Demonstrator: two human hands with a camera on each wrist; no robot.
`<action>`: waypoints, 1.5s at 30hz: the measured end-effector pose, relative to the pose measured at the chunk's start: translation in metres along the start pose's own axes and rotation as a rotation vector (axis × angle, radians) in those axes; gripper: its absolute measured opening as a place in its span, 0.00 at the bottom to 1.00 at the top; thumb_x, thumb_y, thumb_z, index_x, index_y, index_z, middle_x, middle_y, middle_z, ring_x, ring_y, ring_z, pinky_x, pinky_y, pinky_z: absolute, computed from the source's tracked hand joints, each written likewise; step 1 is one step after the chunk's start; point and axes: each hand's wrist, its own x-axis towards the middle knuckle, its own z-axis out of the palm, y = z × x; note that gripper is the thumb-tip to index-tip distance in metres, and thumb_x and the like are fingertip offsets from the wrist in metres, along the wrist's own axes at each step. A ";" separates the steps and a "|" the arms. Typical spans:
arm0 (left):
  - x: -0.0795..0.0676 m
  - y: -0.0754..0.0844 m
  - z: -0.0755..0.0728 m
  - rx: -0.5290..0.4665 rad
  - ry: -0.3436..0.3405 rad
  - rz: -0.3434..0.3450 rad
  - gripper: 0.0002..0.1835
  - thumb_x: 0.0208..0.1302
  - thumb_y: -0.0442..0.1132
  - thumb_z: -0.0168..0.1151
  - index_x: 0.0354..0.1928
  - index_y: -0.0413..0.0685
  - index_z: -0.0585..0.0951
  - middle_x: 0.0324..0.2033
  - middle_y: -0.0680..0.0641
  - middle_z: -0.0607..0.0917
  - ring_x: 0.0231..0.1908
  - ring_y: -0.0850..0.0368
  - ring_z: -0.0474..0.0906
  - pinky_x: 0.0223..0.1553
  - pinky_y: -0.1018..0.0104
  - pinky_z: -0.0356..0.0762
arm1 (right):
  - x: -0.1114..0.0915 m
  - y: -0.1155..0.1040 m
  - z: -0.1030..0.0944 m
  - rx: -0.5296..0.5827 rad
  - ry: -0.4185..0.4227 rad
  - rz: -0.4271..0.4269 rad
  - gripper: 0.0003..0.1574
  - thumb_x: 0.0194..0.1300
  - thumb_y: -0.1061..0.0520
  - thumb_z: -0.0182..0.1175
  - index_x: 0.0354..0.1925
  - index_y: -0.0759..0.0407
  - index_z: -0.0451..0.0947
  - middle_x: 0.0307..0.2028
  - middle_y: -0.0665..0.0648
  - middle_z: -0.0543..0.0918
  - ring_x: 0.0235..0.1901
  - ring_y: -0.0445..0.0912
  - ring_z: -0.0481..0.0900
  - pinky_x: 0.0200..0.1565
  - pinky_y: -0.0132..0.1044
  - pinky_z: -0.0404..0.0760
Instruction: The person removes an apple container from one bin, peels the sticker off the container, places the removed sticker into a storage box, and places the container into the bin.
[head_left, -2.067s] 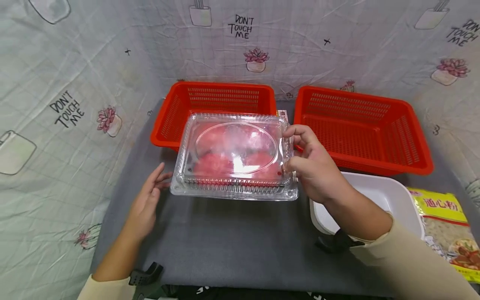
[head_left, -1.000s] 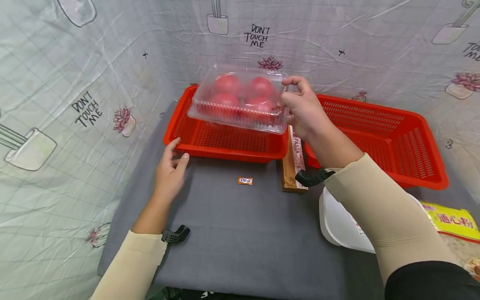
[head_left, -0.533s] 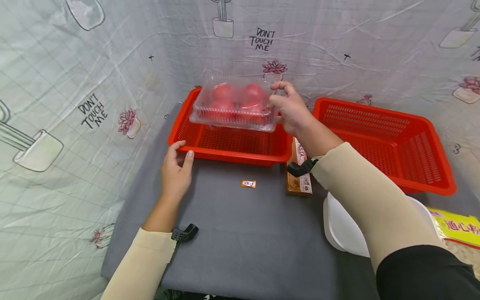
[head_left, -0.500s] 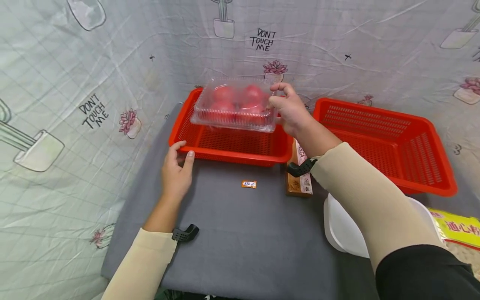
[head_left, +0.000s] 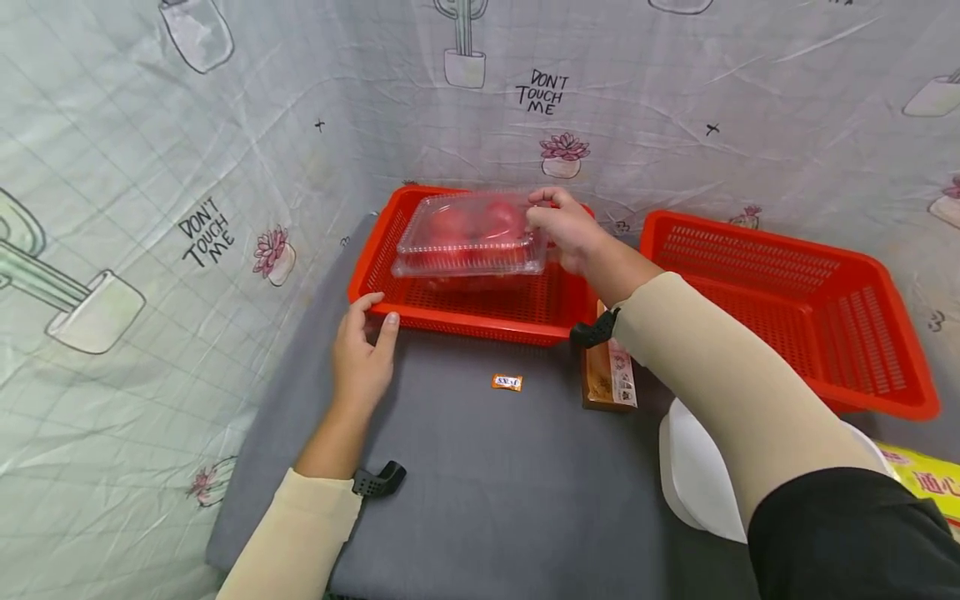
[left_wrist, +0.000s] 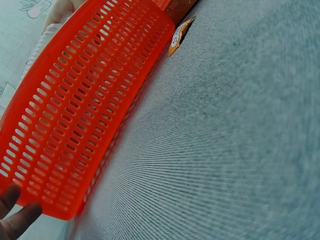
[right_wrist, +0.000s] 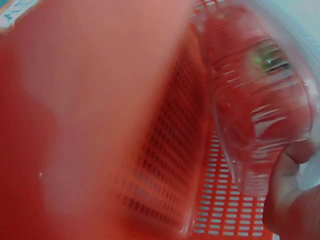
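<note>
A clear plastic clamshell box of tomatoes [head_left: 472, 235] is tilted inside the left red basket [head_left: 480, 321], low over its floor. My right hand [head_left: 573, 233] grips the box's right end between thumb and fingers. In the right wrist view the thumb presses on the clear box [right_wrist: 260, 115], and a green stem end shows on one tomato. My left hand [head_left: 363, 358] rests at the basket's front left corner, fingertips touching its rim. The left wrist view shows fairly straight fingers [left_wrist: 22, 220] against the basket's outer wall [left_wrist: 75, 110].
A second red basket [head_left: 750, 300] stands to the right. Between the baskets lies a brown pasta box [head_left: 609, 379]. A small orange wrapped packet [head_left: 507, 382] is on the grey table [head_left: 480, 492]. A white tub [head_left: 697, 475] and yellow bag [head_left: 926, 479] sit partly behind the right arm.
My right hand has carried the box from above the table back over the left basket, then lowered it inside. My left hand has moved up to the basket's corner and stayed there.
</note>
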 end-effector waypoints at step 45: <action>0.003 -0.010 -0.001 0.024 -0.005 0.041 0.23 0.77 0.47 0.64 0.69 0.51 0.77 0.61 0.39 0.80 0.58 0.41 0.77 0.62 0.45 0.74 | 0.039 0.016 -0.008 -0.216 -0.301 0.334 0.63 0.73 0.64 0.62 0.86 0.38 0.34 0.74 0.65 0.59 0.65 0.65 0.72 0.56 0.57 0.85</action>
